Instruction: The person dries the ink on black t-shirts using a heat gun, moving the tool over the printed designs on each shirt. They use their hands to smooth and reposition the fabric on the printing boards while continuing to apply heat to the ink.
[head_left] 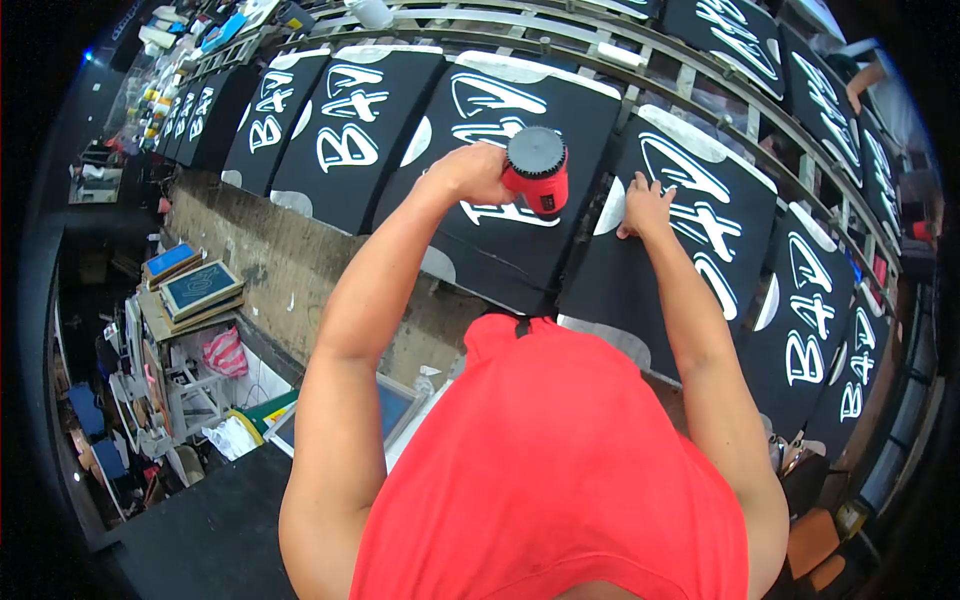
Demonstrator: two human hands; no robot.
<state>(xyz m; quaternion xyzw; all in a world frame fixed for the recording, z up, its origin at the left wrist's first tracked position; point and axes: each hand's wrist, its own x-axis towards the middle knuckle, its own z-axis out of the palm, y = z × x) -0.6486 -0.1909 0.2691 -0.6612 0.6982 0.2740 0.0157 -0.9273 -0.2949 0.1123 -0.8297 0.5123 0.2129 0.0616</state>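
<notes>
My left hand (474, 172) is wrapped round a red heat gun (550, 192), whose round dark grey back end faces up at me. The heat gun is over a black fabric panel (500, 262) with white brush-style lettering, hiding part of the print. Its nozzle is out of sight beneath the body. On the neighbouring black panel (620, 285) to the right rests my right hand (648, 208), fingers spread at the edge of the white letters. A dark gap separates these two panels.
More printed black panels (350, 120) lie in a row on both sides. Behind them runs a metal rack (690, 85); at far right another person's arm (868, 82) reaches over a panel. Framed printing screens (203, 290) are stacked at left beside a brown floor (270, 260).
</notes>
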